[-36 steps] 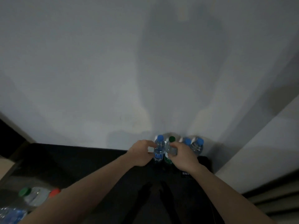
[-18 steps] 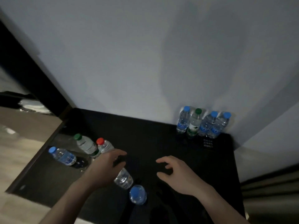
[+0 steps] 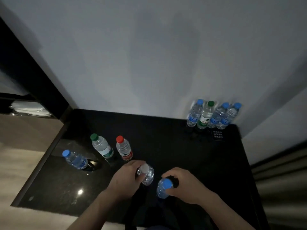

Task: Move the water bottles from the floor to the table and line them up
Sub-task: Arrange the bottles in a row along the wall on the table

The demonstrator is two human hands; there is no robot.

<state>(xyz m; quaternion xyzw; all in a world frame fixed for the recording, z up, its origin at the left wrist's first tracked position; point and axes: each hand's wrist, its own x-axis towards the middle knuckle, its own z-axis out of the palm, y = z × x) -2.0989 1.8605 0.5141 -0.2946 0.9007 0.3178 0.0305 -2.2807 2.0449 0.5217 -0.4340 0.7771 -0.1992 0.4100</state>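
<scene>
Left hand [image 3: 128, 177] grips a white-capped bottle [image 3: 146, 173], right hand [image 3: 184, 184] grips a blue-capped bottle [image 3: 163, 188] beside it on the black table [image 3: 166, 146]; both look water-filled, I think.

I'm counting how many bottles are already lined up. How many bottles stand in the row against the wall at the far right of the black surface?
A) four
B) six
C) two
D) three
A: the row against the wall holds four upright bottles, three with blue caps and one with a green cap, second from the left.
</scene>
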